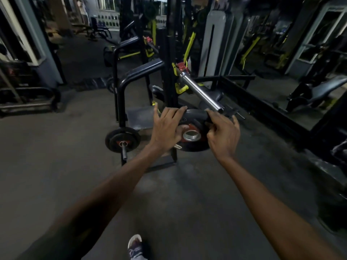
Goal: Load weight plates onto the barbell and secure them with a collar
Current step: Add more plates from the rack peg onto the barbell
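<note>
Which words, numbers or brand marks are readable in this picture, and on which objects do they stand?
None can be read.
Black weight plate with red centre, held by both hands: markings too blurred.
White and blue shoe: a logo shape, not legible.
Small black plate on the floor barbell: no readable number.
</note>
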